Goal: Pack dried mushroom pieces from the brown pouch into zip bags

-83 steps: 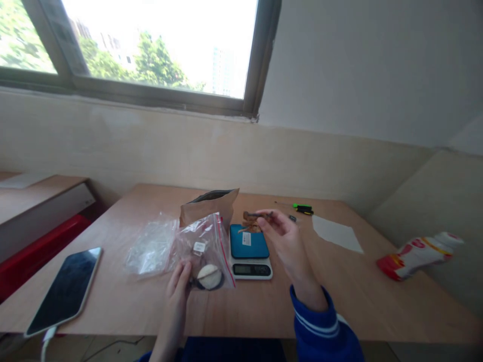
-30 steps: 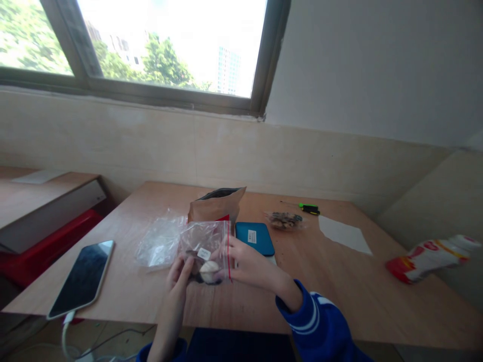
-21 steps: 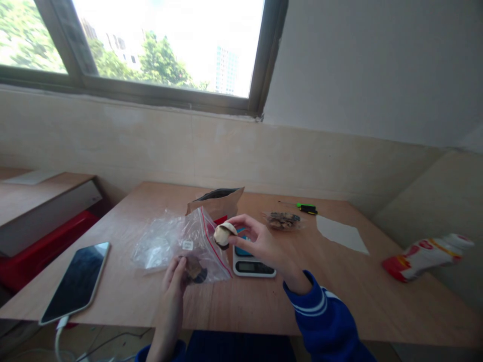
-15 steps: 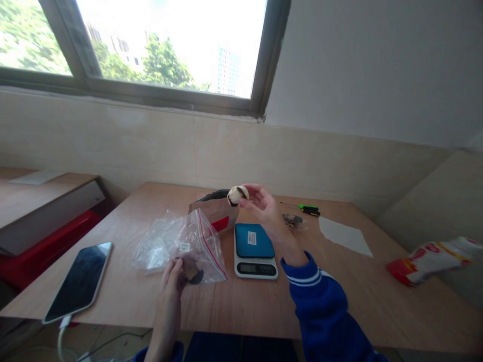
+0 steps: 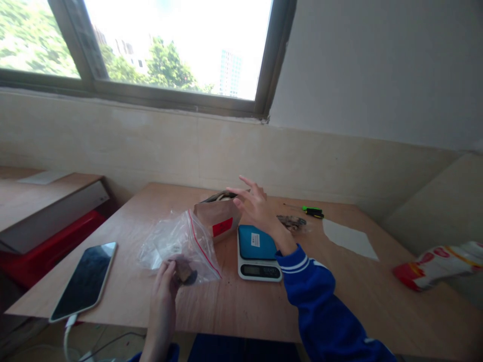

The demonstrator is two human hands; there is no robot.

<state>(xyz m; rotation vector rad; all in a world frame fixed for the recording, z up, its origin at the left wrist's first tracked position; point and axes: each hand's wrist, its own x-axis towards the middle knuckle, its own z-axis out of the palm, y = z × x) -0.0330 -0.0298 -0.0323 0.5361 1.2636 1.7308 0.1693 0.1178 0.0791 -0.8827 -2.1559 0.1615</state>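
Observation:
My right hand hovers over the mouth of a brown paper pouch, fingers spread and empty. A pale round piece shows just inside the pouch's opening. My left hand pinches the near corner of a clear zip bag with a red seal, where dark pieces lie. A small scale with a blue platform stands right of the pouch, with nothing on it.
A phone on a cable lies near the table's left front edge. Behind the scale sit a small clear bag of brown bits, a green-handled tool and a white paper. A red-and-white packet lies far right.
My right hand put brown bits down behind the scale, took a pale round piece out of the zip bag, carried it to the brown pouch and let it go. The left hand stayed on the bag.

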